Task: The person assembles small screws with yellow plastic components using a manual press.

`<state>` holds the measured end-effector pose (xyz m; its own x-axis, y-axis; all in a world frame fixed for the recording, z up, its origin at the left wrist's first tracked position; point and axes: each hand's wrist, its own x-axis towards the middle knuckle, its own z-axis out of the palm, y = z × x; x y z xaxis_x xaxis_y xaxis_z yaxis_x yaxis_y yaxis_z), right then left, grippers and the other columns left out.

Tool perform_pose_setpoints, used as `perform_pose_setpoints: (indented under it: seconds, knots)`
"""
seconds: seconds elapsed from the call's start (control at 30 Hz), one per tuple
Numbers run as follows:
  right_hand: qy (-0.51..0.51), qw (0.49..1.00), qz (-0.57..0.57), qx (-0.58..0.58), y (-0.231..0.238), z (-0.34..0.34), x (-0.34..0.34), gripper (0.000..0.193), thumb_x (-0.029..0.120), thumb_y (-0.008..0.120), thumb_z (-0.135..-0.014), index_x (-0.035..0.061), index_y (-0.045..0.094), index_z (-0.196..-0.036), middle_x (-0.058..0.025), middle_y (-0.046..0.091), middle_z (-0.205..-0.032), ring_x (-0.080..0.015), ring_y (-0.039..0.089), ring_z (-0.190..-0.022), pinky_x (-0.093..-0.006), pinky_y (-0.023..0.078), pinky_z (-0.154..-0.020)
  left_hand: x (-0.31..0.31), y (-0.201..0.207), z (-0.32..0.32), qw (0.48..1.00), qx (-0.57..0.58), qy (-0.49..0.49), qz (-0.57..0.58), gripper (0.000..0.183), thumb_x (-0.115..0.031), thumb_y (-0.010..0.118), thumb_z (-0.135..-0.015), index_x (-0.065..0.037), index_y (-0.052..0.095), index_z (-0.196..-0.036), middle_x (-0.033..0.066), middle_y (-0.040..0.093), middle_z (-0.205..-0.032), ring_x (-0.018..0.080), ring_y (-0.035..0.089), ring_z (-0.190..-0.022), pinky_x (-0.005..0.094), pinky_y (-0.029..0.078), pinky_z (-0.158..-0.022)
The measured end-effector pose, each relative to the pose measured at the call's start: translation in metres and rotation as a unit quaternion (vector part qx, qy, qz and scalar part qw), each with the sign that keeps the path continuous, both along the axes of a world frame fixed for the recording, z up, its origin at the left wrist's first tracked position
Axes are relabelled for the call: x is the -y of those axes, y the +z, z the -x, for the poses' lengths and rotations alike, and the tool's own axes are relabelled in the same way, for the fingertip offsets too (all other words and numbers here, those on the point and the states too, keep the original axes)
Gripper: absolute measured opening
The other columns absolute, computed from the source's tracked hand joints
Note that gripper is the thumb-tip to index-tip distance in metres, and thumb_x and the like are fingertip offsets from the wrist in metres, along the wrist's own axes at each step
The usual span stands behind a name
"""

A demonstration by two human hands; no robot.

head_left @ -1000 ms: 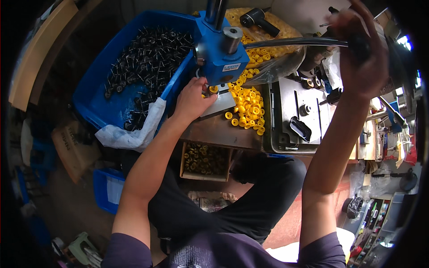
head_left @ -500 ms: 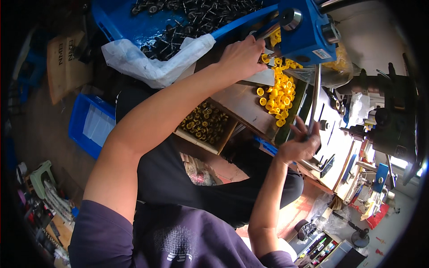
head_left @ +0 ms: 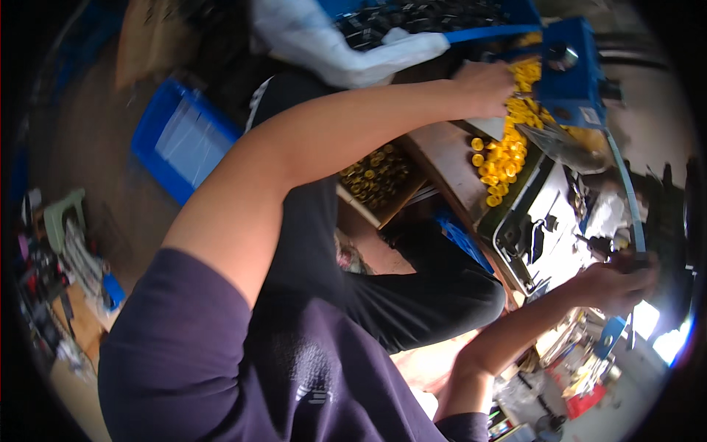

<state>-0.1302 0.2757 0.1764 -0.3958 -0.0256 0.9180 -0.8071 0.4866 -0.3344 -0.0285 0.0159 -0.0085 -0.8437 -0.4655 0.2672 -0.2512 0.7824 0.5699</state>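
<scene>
A blue hand press (head_left: 571, 77) stands at the upper right, with a long metal lever (head_left: 630, 191) running down from it. My right hand (head_left: 615, 283) is closed round the dark end of that lever, far out on the right. My left hand (head_left: 482, 88) reaches across to the near side of the press, its fingers bent together at the working point. Blur hides what is between those fingertips. Just beside and below them, small yellow plastic caps (head_left: 504, 158) lie heaped on the wooden bench (head_left: 442, 147).
A blue crate (head_left: 490, 33) of black stemmed parts stands at the back, with white sheeting (head_left: 368, 66) over its edge. Below the bench an open drawer (head_left: 361, 205) holds yellow-and-dark pieces. A blue bin (head_left: 158, 140) sits on the floor at left; a dark machine (head_left: 663, 199) stands at right.
My right hand has swung the lever outward to the right, and its fingers have closed on the end. My left hand stays at the press. The whole view has shifted.
</scene>
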Motion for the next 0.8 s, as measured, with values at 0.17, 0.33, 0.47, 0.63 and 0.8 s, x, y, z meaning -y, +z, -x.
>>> perform_pose_setpoints:
  seconds: [0.17, 0.33, 0.47, 0.63, 0.8]
  knots:
    - [0.243, 0.969, -0.041, -0.023, 0.064, 0.074, 0.029, 0.042, 0.027, 0.038, -0.105, -0.0014, 0.068, -0.11, -0.0148, 0.07, -0.103, -0.0204, 0.064, -0.076, -0.0306, 0.054, -0.059, 0.006, 0.007, -0.01, 0.998, -0.025, -0.001, -0.062, 0.047, -0.031, 0.079, -0.074, 0.003, 0.07, -0.106, 0.0214, 0.071, -0.108, 0.0364, 0.07, -0.101, 0.0469, 0.058, -0.086]
    - [0.382, 0.861, 0.104, 0.319, -0.066, 0.079, 0.026, 0.036, 0.024, 0.041, -0.103, 0.0016, 0.065, -0.119, -0.0136, 0.066, -0.109, -0.0172, 0.06, -0.074, -0.0229, 0.045, -0.055, 0.012, 0.023, -0.024, 0.989, -0.052, 0.094, -0.101, 0.039, -0.026, 0.073, -0.08, 0.002, 0.07, -0.106, 0.0211, 0.072, -0.099, 0.0356, 0.072, -0.088, 0.0461, 0.06, -0.076]
    - [0.298, 0.822, 0.068, 0.481, -0.157, 0.052, 0.039, 0.036, 0.026, 0.05, -0.102, 0.0012, 0.064, -0.125, -0.0114, 0.064, -0.115, -0.0115, 0.056, -0.067, -0.0181, 0.04, -0.052, -0.003, -0.011, -0.06, 0.809, 0.327, -0.423, -0.244, 0.031, -0.031, 0.066, -0.088, -0.003, 0.074, -0.1, 0.0097, 0.073, -0.084, 0.0223, 0.068, -0.072, 0.0378, 0.054, -0.059]
    - [0.231, 0.784, -0.153, 0.555, -0.156, 0.045, 0.068, 0.027, 0.02, 0.058, -0.101, 0.0027, 0.07, -0.118, -0.0081, 0.071, -0.103, -0.0106, 0.062, -0.073, -0.0219, 0.047, -0.057, -0.1, -0.104, -0.096, 0.822, 0.392, -0.406, -0.072, 0.031, -0.023, 0.075, -0.08, 0.001, 0.073, -0.099, 0.0212, 0.072, -0.096, 0.0381, 0.069, -0.097, 0.0479, 0.055, -0.084]
    - [0.275, 0.842, -0.305, 0.351, -0.198, 0.077, 0.073, 0.024, 0.004, 0.066, -0.09, 0.0067, 0.073, -0.113, -0.0134, 0.072, -0.106, -0.023, 0.07, -0.082, -0.0342, 0.056, -0.074, -0.099, -0.233, -0.067, 0.877, 0.076, -0.081, -0.467, 0.037, -0.025, 0.062, -0.092, 0.001, 0.064, -0.118, 0.0243, 0.063, -0.125, 0.0336, 0.059, -0.121, 0.0421, 0.049, -0.1]
